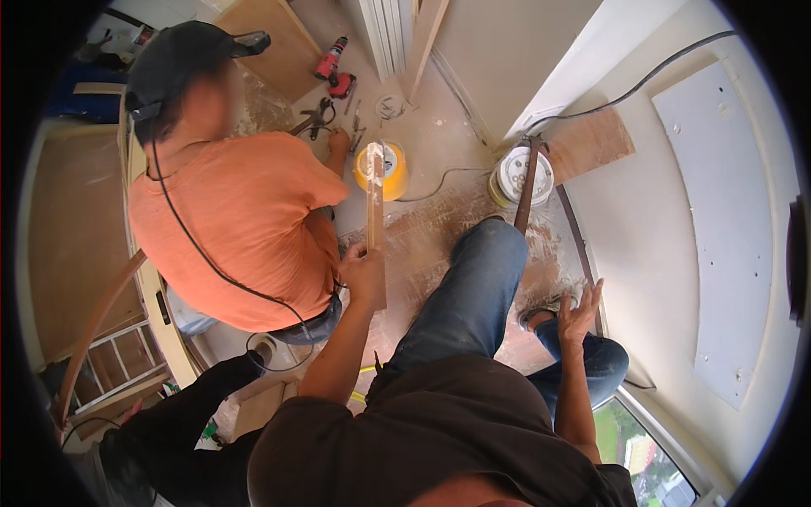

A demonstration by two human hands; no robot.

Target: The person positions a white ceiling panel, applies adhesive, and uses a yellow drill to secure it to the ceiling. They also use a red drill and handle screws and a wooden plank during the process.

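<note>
My left hand (362, 275) is closed around the lower part of a narrow wooden strip (376, 215), which points away from me. White paste coats the strip's far end, which overlaps a yellow bucket (394, 177) in the picture. Off to the right, above my bent knee, my right hand (579, 313) is raised with its fingers spread and nothing in it. A long brown bar (528, 190) runs from beside my left knee over a white-lidded bucket (509, 186).
To the left crouches a co-worker in an orange shirt (236, 228), one hand near a black clamp (319, 117). Beyond lie a red cordless drill (332, 59) and scattered tools. A black cable (642, 80) runs along the right wall; a window (638, 439) is at lower right.
</note>
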